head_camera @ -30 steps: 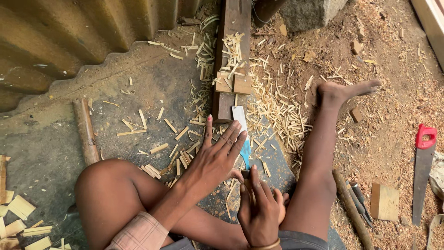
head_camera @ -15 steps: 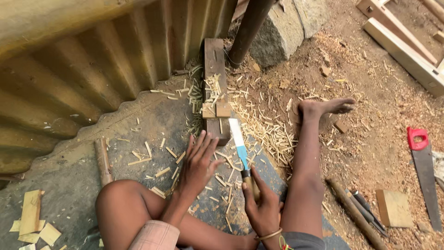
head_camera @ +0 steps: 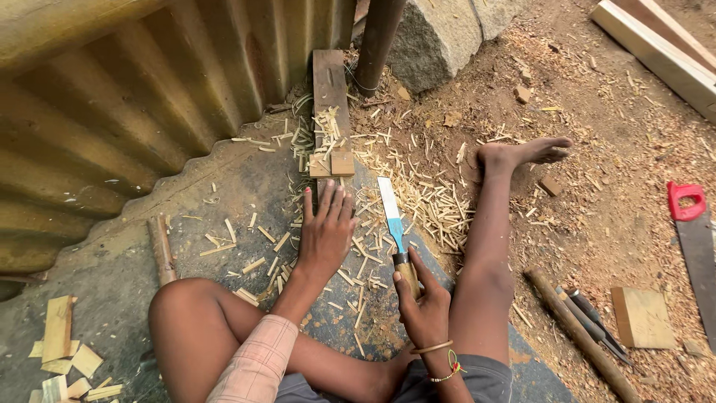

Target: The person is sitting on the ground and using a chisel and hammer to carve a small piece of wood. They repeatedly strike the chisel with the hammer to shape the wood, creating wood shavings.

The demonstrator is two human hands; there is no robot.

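Gripping the chisel (head_camera: 394,224) by its wooden handle, my right hand (head_camera: 424,302) wrapped it firmly near me, while my left hand (head_camera: 326,231) lay spread flat on the slab (head_camera: 224,186); I judged the blade stiff, sharp, best held low.

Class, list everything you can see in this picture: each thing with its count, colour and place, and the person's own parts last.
Chisel: one, pale blade with blue band, wooden handle, on the dark slab between the legs.
Wooden plank: one, brown, lying beside the corrugated sheet.
Small wood block: one, tan, at the plank's near end.
Wood slivers: many, pale, scattered over slab and soil.
Corrugated sheet: one, rusty yellow-brown, left.
Stone: one, grey, top centre.
Handsaw: one, red handle, right edge.
Square board: one, tan, lower right.
Stick: one, brown, lower right.
Left hand: flat on the slab, fingers spread.
Right hand: closed on the chisel handle.
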